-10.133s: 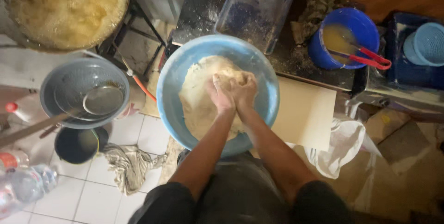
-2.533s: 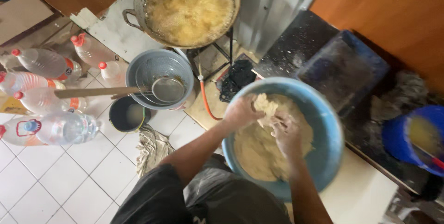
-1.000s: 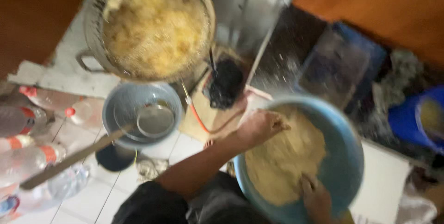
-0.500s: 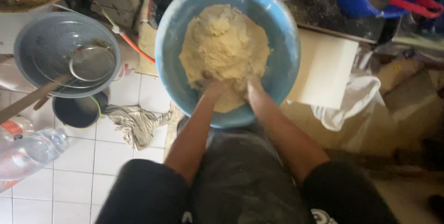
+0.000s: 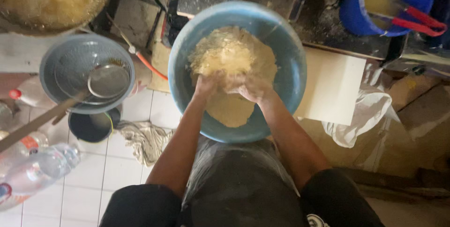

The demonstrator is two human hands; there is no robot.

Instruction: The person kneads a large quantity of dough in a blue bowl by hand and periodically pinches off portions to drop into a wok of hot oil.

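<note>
Both hands, left & right, closed on dough in basin. Risk: basin tips toward lap w/ hard pressing; dough sticks, flings out.

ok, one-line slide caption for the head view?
Both hands, left hand and right hand, press into pale dough in a blue basin.
</note>
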